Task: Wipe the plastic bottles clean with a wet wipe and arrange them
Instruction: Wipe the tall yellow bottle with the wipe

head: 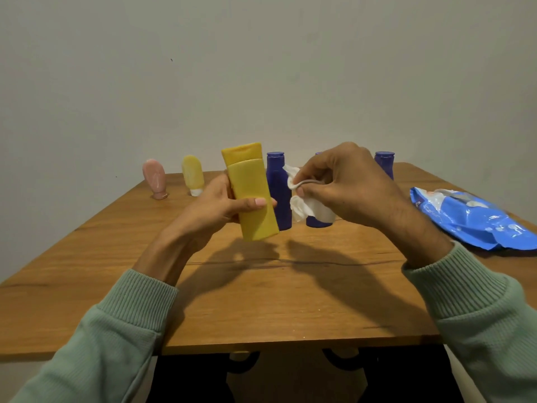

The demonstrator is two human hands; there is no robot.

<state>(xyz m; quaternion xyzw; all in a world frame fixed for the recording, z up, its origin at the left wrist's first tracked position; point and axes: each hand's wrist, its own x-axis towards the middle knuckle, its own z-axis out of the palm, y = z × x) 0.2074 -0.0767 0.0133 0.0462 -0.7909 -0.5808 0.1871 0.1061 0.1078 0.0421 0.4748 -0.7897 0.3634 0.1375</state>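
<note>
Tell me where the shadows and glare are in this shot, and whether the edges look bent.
Head view: both hands cast dark shadows onto the table towards the camera; glare spots shine on the blue wipes packet; the wide lens bows the table's edges; the yellow bottle is sharp enough, with slight softness overall.

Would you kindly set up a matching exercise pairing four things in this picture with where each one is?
Things:
1. yellow bottle
2. wet wipe
3. pink tube
4. blue wipes pack

Places:
A. lying on the table's right side
B. held in the left hand
C. standing at the table's far left
D. held in the right hand

Pairs: 1-B, 2-D, 3-C, 4-A
</note>
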